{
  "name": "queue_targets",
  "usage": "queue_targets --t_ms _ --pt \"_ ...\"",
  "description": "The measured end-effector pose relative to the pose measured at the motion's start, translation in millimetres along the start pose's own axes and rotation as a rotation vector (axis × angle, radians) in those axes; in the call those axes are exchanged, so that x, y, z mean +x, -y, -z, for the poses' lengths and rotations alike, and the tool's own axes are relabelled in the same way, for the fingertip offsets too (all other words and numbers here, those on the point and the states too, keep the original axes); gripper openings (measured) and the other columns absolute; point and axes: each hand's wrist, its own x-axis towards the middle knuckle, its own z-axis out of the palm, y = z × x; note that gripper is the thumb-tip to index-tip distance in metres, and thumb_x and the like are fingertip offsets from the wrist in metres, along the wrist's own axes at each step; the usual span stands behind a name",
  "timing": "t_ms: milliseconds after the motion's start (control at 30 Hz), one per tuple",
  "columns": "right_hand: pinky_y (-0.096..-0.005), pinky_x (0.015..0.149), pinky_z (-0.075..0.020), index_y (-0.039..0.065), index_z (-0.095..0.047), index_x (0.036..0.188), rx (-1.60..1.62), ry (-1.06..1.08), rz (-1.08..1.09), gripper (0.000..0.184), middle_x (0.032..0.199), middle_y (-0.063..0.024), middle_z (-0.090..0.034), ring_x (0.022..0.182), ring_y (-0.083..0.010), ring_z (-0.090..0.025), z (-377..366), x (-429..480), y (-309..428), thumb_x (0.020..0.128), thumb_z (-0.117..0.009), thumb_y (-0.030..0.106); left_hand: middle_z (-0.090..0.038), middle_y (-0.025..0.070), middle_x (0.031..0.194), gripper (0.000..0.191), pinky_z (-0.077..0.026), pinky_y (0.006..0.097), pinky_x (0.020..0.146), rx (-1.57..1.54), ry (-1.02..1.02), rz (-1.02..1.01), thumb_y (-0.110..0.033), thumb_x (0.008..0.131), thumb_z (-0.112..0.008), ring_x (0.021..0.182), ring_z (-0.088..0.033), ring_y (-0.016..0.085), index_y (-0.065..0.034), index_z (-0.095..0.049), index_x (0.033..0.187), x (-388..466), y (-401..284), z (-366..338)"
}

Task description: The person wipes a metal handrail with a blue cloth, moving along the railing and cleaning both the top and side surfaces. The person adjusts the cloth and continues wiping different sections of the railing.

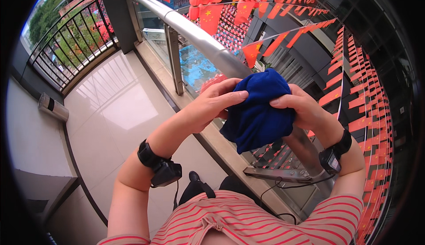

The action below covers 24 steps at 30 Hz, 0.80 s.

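Observation:
A dark blue cloth (262, 119) is bunched between my two hands, its lower folds hanging loose. My left hand (220, 99) grips its left side, thumb lying on top and fingers mostly underneath. On the opposite side, my right hand (300, 107) pinches the cloth with the thumb in front and the fingers hidden behind. Just beneath the cloth runs a thick stainless steel handrail (199, 34), partly covered by it. Whether the cloth touches the rail, I cannot tell.
Below the handrail is a glass balustrade with a metal post (174, 59). Strings of red flags (211, 17) hang beyond it. A steel cylindrical bin (53, 107) is by the left wall. Cables run from black devices strapped on both forearms. Black railings (78, 39) close the far end.

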Motion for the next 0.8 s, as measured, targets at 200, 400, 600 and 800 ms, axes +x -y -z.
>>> queue_targets --t_ms 200,400,600,800 --pt "-0.0288 0.088 -0.0507 -0.004 -0.060 0.117 -0.276 0.044 -0.080 0.039 0.109 -0.0102 -0.066 0.097 -0.0150 -0.064 -43.6 84.1 -2.4 0.086 -0.069 0.019 -0.062 0.0034 0.113 0.038 -0.051 0.0235 0.083 0.038 -0.239 -0.142 -0.024 0.100 -0.051 0.098 -0.060 0.008 -0.0022 -0.051 0.131 -46.8 -11.8 68.6" --pt "-0.0302 0.092 -0.0486 -0.002 -0.055 0.126 -0.269 0.368 -0.114 0.053 0.112 -0.0096 -0.065 0.100 -0.0144 -0.062 -75.0 153.0 13.8 0.081 -0.075 0.018 -0.065 0.0029 0.107 0.032 -0.052 0.0223 0.080 -0.154 -0.427 -0.234 -0.022 0.101 -0.049 0.092 -0.062 0.007 -0.0001 -0.055 0.123 -70.6 -27.3 127.4" --pt "-0.0284 0.085 -0.0531 -0.001 -0.058 0.118 0.002 0.288 0.072 0.040 0.106 -0.0086 -0.067 0.092 -0.0151 -0.066 -96.7 241.9 50.3 0.084 -0.070 0.015 -0.065 0.0022 0.109 0.036 -0.053 0.0224 0.078 -0.149 -0.435 -0.197 -0.027 0.101 -0.049 0.094 -0.062 0.007 -0.0027 -0.054 0.127 -63.4 -53.0 196.7" --pt "-0.0309 0.091 -0.0511 0.003 -0.058 0.121 0.232 0.352 0.185 0.035 0.110 -0.0070 -0.066 0.099 -0.0152 -0.064 -84.8 342.2 91.8 0.090 -0.065 0.019 -0.060 -0.0009 0.110 0.045 -0.047 0.0161 0.075 0.017 -0.488 -0.267 -0.029 0.100 -0.050 0.094 -0.058 0.002 -0.0040 -0.043 0.138 -6.7 -103.6 278.5"
